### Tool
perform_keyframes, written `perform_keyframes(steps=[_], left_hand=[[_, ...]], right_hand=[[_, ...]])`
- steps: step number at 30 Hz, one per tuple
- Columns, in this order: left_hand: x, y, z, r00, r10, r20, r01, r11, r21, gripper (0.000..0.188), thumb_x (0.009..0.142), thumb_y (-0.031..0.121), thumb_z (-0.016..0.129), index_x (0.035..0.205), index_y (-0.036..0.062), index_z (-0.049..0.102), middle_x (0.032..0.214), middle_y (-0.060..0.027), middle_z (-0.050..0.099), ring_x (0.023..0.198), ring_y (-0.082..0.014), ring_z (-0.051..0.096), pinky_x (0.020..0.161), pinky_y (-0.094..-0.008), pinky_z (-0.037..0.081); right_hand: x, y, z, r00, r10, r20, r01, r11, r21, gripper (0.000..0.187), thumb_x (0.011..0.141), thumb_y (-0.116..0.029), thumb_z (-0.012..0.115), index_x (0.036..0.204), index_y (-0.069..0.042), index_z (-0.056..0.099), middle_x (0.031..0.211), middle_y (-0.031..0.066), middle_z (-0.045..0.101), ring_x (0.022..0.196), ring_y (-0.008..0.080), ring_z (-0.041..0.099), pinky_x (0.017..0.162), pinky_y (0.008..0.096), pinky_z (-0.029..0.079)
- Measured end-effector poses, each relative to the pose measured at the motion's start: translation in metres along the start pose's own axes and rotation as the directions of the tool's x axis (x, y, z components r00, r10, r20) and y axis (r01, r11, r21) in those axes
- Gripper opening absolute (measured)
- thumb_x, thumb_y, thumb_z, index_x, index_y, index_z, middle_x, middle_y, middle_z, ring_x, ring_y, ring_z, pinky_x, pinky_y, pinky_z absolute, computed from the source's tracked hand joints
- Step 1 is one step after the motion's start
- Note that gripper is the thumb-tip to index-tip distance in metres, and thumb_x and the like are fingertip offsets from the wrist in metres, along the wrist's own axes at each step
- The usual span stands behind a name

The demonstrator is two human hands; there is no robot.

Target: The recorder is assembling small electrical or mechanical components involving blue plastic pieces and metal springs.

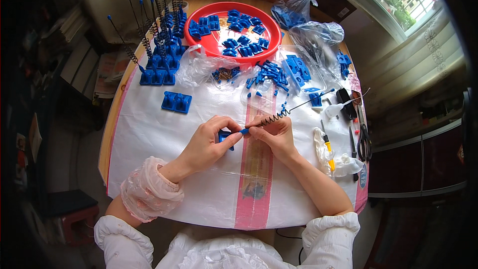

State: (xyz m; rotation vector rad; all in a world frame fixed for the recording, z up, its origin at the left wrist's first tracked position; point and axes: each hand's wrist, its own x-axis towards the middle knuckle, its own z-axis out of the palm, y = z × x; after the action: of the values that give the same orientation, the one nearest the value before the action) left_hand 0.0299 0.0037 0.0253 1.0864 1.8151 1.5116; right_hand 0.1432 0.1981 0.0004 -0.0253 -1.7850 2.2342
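My left hand is closed around a small blue plastic block, most of it hidden behind the fingers. Between the two hands a blue tapered end piece shows at the fingertips. From it a thin black rod with a coil spring slants up to the right, ending in a small blue knob. My right hand pinches this spring rod close to its blue end, thumb against the forefinger. Both hands almost touch. A separate blue block lies on the white sheet beyond my left hand.
At the far left, several finished-looking spring rods stand upright in blue blocks. A red round tray holds blue parts. Loose blue pegs, a clear plastic box, a white squeeze bottle, a yellow-handled screwdriver and scissors lie around.
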Motion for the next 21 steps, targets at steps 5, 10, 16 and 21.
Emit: perform_keyframes(steps=[5, 10, 16, 21], left_hand=[[0.0004, -0.0029, 0.0013, 1.000, 0.001, 0.008, -0.001, 0.999, -0.054, 0.018, 0.095, 0.015, 0.069, 0.103, -0.0005, 0.069, 0.098, -0.0119, 0.067, 0.092, -0.0215, 0.065, 0.084, -0.0328, 0.051], [0.0006, -0.0029, 0.0016, 1.000, 0.015, 0.005, -0.015, 0.999, -0.042, 0.018, 0.096, 0.016, 0.068, 0.102, -0.0009, 0.068, 0.098, -0.0116, 0.067, 0.091, -0.0204, 0.065, 0.084, -0.0334, 0.051], [0.0004, -0.0032, 0.0009, 1.000, 0.005, 0.009, -0.005, 0.999, -0.044, 0.018, 0.096, 0.017, 0.069, 0.101, -0.0009, 0.068, 0.097, -0.0117, 0.067, 0.090, -0.0207, 0.065, 0.083, -0.0336, 0.051], [0.0011, -0.0041, 0.0008, 1.000, 0.004, 0.015, -0.003, 0.999, -0.042, 0.019, 0.095, 0.017, 0.069, 0.100, -0.0007, 0.068, 0.097, -0.0113, 0.066, 0.090, -0.0204, 0.065, 0.082, -0.0334, 0.051]], right_hand=[[0.0003, -0.0034, 0.0015, 1.000, 0.005, 0.010, -0.005, 1.000, 0.024, 0.012, 0.091, 0.003, 0.075, 0.102, 0.005, 0.076, 0.095, 0.0106, 0.075, 0.087, 0.0187, 0.074, 0.081, 0.0314, 0.060], [-0.0001, -0.0031, 0.0022, 1.000, 0.012, 0.002, -0.012, 0.999, 0.039, 0.012, 0.090, 0.004, 0.075, 0.101, 0.005, 0.076, 0.094, 0.0105, 0.075, 0.088, 0.0186, 0.074, 0.081, 0.0311, 0.060], [-0.0004, -0.0042, 0.0035, 1.000, 0.024, -0.001, -0.024, 0.999, 0.030, 0.012, 0.090, 0.003, 0.075, 0.101, 0.004, 0.076, 0.094, 0.0103, 0.075, 0.087, 0.0183, 0.074, 0.081, 0.0307, 0.060], [0.0000, -0.0027, 0.0021, 1.000, 0.015, 0.011, -0.015, 0.999, 0.029, 0.012, 0.090, 0.003, 0.075, 0.102, 0.004, 0.076, 0.094, 0.0099, 0.075, 0.088, 0.0180, 0.074, 0.080, 0.0298, 0.060]])
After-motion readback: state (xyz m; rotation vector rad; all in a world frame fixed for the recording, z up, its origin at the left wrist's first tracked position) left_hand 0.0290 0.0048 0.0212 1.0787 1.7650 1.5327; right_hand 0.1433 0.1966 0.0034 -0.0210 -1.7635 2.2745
